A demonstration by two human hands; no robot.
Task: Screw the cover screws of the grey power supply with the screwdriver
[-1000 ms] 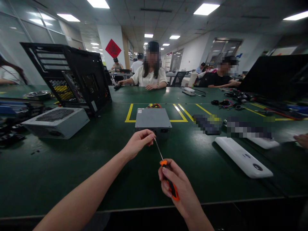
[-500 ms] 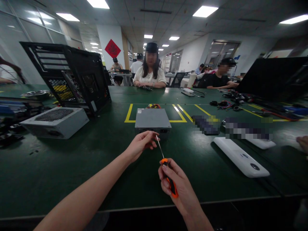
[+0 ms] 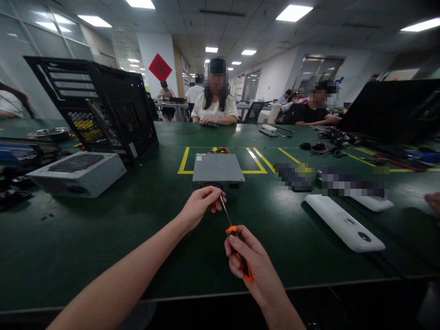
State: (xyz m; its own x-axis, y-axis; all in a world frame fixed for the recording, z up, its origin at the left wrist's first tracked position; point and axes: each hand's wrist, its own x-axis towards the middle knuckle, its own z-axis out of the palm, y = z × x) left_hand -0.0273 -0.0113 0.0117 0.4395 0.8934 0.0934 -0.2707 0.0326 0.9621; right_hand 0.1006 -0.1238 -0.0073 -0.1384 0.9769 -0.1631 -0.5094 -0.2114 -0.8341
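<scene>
My right hand (image 3: 249, 259) is wrapped round the orange and black handle of a screwdriver (image 3: 225, 211), whose thin metal shaft slants up and to the left. At its tip is my left hand (image 3: 202, 204), thumb and fingers pinched together. Anything between those fingertips is too small to make out. Just beyond the left hand sits a grey computer power supply (image 3: 218, 168), with its fan grille and socket side facing me, partly covered by the fingers. Coloured cables (image 3: 220, 150) show behind it.
At the left stand a black computer case (image 3: 113, 110) and a second power supply (image 3: 77, 174). To the right lie a white oblong device (image 3: 343, 222), blurred-out items and tangled cables (image 3: 323, 149). Across the green table (image 3: 165, 261) a person (image 3: 216, 107) sits facing me.
The screwdriver tip has shifted slightly left, in against my left fingertips. My right hand has moved a little left with it. The power supply stays in place.
</scene>
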